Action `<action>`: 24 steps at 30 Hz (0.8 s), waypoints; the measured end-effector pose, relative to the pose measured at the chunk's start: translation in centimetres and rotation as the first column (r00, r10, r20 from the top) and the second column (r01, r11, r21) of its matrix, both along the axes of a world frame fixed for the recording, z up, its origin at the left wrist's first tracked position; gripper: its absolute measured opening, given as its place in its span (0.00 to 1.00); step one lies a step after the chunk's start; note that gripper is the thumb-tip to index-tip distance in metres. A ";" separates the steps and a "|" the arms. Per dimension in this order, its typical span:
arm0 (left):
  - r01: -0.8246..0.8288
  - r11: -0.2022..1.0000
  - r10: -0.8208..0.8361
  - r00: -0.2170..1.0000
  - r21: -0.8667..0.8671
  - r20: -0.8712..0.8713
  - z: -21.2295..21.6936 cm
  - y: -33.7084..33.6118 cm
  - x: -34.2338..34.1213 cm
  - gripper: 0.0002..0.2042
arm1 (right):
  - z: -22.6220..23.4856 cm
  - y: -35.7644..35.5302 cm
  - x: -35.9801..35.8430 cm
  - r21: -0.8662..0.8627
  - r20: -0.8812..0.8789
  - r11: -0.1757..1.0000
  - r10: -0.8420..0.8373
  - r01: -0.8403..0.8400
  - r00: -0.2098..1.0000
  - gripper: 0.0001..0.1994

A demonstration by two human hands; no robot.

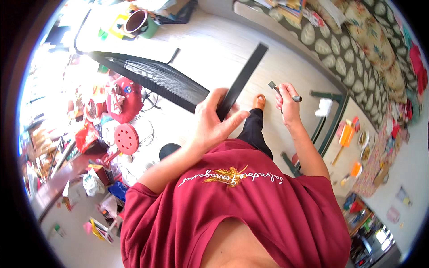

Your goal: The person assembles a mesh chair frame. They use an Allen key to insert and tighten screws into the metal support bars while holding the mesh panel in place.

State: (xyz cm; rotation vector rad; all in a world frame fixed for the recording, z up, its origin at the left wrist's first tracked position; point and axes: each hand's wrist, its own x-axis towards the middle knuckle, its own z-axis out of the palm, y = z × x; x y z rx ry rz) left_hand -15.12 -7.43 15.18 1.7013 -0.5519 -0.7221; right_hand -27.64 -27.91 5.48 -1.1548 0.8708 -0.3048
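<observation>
Left hand (214, 123) grips black strip (243, 80); mesh chair (156, 76) behind.

The left hand (213, 123) covers the black strip's (243, 78) lower end; table (357, 147) items are too small to identify.

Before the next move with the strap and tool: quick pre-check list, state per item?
1. Left hand grips black strap: ok, fingers and thumb wrapped around its lower end.
2. Strap free along its length: ok, upper end sticks up in the air, touching nothing.
3. Right hand holds tool: ok, slim grey tool pinched in the fingers.
4. Tool tip on strap: not ok, the two are apart with bare floor showing between them.
5. Which end of the tool is the working end: cannot tell, too small.
6. Space below the hands: ok, only the person's leg and shoe on the floor.
</observation>
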 end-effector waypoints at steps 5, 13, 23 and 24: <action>-0.046 0.977 0.018 0.991 0.208 0.134 1.1 -0.1 -0.4 0.13 | 0.5 -4.8 2.9 0.138 0.021 0.980 0.143 -0.144 0.990 0.10; -0.183 0.812 0.074 0.974 0.553 0.215 9.0 6.0 -0.7 0.10 | 0.2 -14.5 2.2 0.220 -0.068 0.939 0.285 -0.265 0.956 0.08; -0.068 0.527 -0.255 0.938 0.847 0.234 7.7 14.6 -11.7 0.07 | 0.6 -13.4 6.2 0.178 -0.058 0.860 0.494 -0.478 0.868 0.07; -0.064 0.457 -0.306 0.925 0.887 0.224 7.7 15.8 -12.9 0.07 | 1.5 -11.9 7.1 0.140 -0.068 0.859 0.505 -0.493 0.861 0.06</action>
